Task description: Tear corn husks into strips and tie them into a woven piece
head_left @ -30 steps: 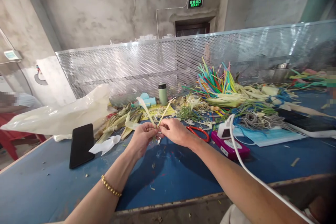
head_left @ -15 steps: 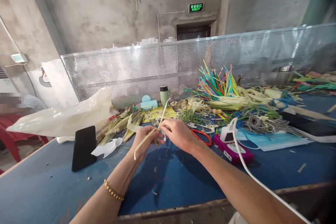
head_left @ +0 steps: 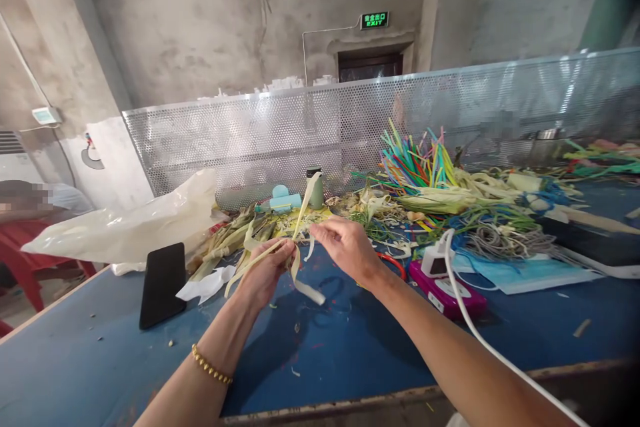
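My left hand, with a gold bead bracelet at its wrist, pinches several pale corn husk strips where they cross. One strip points upward, others trail to the left, and a wider end curls down over the table. Just to the right, my right hand has thumb and fingers pressed together on a short pale husk strip that hangs from its fingertips. Behind the hands lie dried corn husks in a loose heap. Red-handled scissors are partly hidden by my right hand.
A black phone lies left on the blue table. At right are a purple box with a white cable, a face mask and coloured stems. A perforated metal screen stands behind. A person sits far left.
My hands have drawn apart a little, the right moving rightward. The husk strips have spread out, and a wide end now hangs below my left fingers. The view has shifted slightly.
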### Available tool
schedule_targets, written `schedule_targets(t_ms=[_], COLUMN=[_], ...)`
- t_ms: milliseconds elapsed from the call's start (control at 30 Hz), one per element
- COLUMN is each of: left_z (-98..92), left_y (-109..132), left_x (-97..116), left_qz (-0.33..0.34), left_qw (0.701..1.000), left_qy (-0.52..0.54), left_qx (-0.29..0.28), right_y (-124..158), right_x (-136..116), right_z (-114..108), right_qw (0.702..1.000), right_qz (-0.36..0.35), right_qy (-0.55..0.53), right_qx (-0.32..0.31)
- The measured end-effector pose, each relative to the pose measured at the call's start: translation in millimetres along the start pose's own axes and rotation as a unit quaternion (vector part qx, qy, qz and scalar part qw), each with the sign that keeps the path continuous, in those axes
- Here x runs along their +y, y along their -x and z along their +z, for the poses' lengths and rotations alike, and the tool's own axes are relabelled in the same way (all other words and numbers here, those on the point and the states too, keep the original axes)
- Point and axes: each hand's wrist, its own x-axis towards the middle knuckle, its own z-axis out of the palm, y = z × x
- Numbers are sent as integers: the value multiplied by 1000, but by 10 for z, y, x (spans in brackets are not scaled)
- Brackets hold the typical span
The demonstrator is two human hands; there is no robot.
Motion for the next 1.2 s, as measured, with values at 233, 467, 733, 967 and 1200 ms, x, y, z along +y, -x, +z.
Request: schedule_targets(t_ms=[233,467,733,967,1200], left_z=[73,61,67,81,60], left_y=[30,25,38,78,77], left_x=[-35,-64,-52,24,26], left_qz=[-19,8,-11,-57,-66], left_qw=[998,996,997,994,991], left_qy=[-61,-87,-35,12,31], left_qx=[-26,-33,-63,-93,-112], right_y=[-17,-9,-10,-2,-1], right_x=[37,-39,-99,-82,-70], right_z=[25,58,41,63,65], right_qw=[984,987,977,970,968], right_qz=[125,113,115,112,132], right_qy=[-118,-98,-182,-216,-214], right_qx=[40,52,13,23,13])
